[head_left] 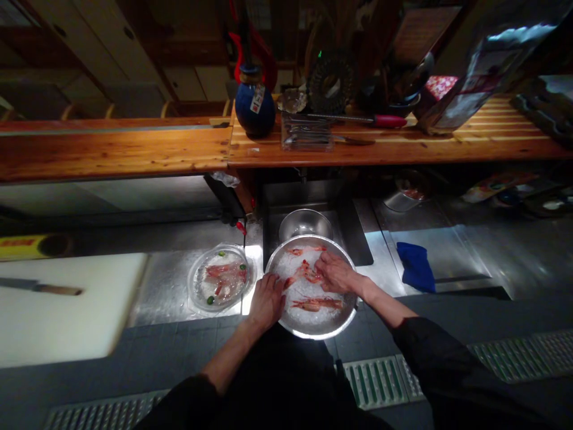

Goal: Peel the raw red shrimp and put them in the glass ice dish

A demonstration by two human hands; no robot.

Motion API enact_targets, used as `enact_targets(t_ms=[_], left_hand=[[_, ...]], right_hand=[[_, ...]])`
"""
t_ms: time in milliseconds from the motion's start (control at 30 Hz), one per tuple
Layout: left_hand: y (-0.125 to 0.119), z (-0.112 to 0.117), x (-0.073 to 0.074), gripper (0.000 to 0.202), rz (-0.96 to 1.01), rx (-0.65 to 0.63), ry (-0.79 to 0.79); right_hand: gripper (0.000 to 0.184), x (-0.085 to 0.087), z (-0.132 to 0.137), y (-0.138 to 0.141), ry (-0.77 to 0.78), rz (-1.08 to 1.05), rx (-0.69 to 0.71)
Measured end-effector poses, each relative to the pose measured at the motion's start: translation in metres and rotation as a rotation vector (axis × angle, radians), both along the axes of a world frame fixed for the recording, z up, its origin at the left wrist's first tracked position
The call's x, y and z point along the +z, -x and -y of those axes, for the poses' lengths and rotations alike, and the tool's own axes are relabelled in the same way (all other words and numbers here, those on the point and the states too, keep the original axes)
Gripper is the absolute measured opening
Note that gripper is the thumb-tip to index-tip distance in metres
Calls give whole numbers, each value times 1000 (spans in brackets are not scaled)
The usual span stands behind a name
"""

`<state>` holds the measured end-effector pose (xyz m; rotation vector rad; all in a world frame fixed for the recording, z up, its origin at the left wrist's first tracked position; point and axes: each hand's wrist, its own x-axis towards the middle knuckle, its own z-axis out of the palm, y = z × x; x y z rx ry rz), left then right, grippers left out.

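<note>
A wide steel bowl (274, 319) of crushed ice (308, 325) sits in front of me at the sink's near edge. Across its middle lies a red-orange shrimp (306, 272). My right hand (336, 273) reaches in from the right, fingers closed on the shrimp's right part. My left hand (268, 297) comes over the left rim, its fingertips closed at the shrimp's left end; its grip is partly hidden. More shrimp (317, 304) lie on the ice nearer to me, and another shrimp (301, 251) is at the far side.
Left of the bowl stands a round clear dish (193, 283) with shrimp and green pieces. Farther left, a knife (49, 288) lies on a white cutting board (107, 298). Behind are a smaller steel bowl (305, 222) and the sink (358, 236). A blue cloth (416, 266) lies right.
</note>
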<state>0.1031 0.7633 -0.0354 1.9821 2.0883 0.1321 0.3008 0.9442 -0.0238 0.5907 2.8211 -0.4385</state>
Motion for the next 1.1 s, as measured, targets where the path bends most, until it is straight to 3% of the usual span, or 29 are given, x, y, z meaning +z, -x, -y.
enact_targets(t_ms=[200, 500, 833, 967, 1100], left_hand=[[-4, -11, -3, 30, -84, 10, -40], [-23, -46, -21, 29, -164, 8, 114], [-20, -49, -33, 31, -154, -8, 110], [-24, -48, -30, 28, -144, -33, 99], [-21, -53, -24, 28, -133, -97, 87]], right_hand=[[36, -15, -15, 11, -166, 16, -341], [37, -30, -12, 12, -162, -52, -249], [44, -41, -2, 12, -165, -120, -314], [57, -37, 1, -11, -73, -396, -471], [45, -34, 5, -42, -20, -630, -663]])
